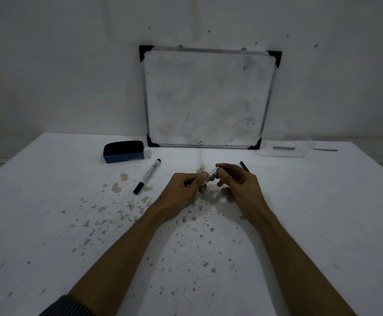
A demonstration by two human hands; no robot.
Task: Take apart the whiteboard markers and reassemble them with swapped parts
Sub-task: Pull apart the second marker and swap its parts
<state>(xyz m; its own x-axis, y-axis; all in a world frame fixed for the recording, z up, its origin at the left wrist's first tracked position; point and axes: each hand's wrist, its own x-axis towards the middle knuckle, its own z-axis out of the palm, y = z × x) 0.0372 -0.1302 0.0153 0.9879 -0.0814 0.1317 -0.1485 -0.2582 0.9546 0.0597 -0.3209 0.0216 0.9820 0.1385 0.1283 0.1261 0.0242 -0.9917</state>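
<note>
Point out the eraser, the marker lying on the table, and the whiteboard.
eraser (124, 151): head view, on its dark top face.
marker lying on the table (149, 174): head view, on the middle of its white barrel.
whiteboard (208, 99): head view, on the smudged writing surface.

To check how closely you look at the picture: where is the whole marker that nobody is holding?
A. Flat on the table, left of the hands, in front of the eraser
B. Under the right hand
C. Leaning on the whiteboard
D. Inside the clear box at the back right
A: the marker lies flat on the table, left of the left hand and nearer the camera than the eraser.
</note>
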